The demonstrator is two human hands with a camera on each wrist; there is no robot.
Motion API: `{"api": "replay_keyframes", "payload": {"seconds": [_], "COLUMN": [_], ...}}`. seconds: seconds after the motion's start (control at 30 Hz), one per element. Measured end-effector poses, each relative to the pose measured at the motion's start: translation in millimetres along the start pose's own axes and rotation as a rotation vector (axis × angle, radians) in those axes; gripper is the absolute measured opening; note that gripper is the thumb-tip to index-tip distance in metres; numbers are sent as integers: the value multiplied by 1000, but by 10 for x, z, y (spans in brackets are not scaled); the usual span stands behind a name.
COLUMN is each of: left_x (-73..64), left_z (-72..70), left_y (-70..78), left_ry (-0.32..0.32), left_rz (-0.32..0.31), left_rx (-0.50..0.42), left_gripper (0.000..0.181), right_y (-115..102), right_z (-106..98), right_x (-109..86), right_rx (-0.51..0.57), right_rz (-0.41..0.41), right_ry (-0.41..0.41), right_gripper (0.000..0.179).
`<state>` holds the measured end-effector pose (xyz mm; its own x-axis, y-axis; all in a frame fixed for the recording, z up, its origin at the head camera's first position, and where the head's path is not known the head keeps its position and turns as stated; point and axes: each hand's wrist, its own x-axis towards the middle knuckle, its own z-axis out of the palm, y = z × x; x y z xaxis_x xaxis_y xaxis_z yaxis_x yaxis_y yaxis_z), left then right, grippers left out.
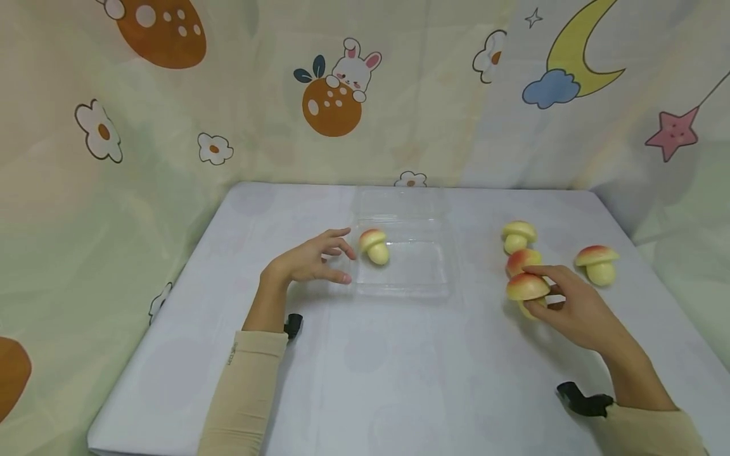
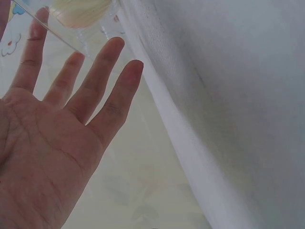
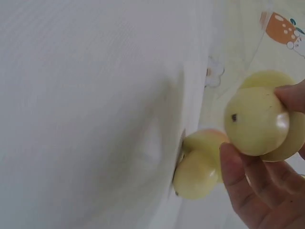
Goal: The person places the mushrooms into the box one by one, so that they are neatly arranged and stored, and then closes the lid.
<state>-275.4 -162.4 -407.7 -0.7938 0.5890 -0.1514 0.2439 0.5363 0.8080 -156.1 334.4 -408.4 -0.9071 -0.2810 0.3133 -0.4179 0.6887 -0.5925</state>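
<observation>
My right hand [image 1: 578,310] pinches a toy mushroom [image 1: 527,288] by its red-and-yellow cap and pale stem, thumb on one side and fingers on the other. In the right wrist view the held mushroom [image 3: 255,121] shows its round stem end. Just behind it in the head view is another mushroom [image 1: 520,259], partly covered. My left hand [image 1: 313,258] is spread beside the left wall of a clear plastic box [image 1: 416,269], holding nothing. One mushroom [image 1: 375,248] lies tilted inside the box, near the left fingertips.
A yellow mushroom [image 1: 518,237] stands farther back on the right, and a red-capped mushroom [image 1: 596,265] is right of my right hand. The box's clear lid [image 1: 399,202] lies folded back. All rest on a white-covered table [image 1: 365,373] before a patterned curtain [image 1: 422,95].
</observation>
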Motion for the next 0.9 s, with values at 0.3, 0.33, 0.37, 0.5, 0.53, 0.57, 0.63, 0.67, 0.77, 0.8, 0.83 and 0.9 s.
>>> {"api": "replay_keyframes", "payload": {"seconds": [0.3,0.33,0.37,0.5,0.53,0.57,0.63,0.67,0.77,0.8,0.83,0.9], "left_x": [-21,-19,-16,-2,0,1,0,-1,-8,-10,-11,-11], "left_z": [2,2,2,2,1,0,0,0,2,2,3,2], "left_y": [19,23,26,29,28,29,25,23,18,16,16,18], "left_ry": [2,2,2,3,4,4,5,5,2,0,-2,-2], "left_rz": [-5,-2,0,10,11,10,7,4,-4,-4,-2,3], "left_rx": [1,2,3,4,5,3,1,2,0,2,3,4], "left_gripper": [54,54,54,54,54,54,54,54,54,54,54,54], "right_y": [-161,-175,-188,-200,-199,-195,-188,-185,-189,-197,-207,-236], "right_z": [96,97,98,93,91,93,98,104,121,123,124,126], "right_x": [180,194,207,261,276,292,327,345,397,413,431,467], "right_rx": [175,188,198,235,242,252,268,276,298,302,300,296], "right_rz": [13,24,35,82,86,88,91,88,92,97,97,100], "right_ry": [34,29,20,5,4,4,11,14,17,18,17,23], "right_gripper": [59,58,57,52,51,51,50,50,50,50,50,50]}}
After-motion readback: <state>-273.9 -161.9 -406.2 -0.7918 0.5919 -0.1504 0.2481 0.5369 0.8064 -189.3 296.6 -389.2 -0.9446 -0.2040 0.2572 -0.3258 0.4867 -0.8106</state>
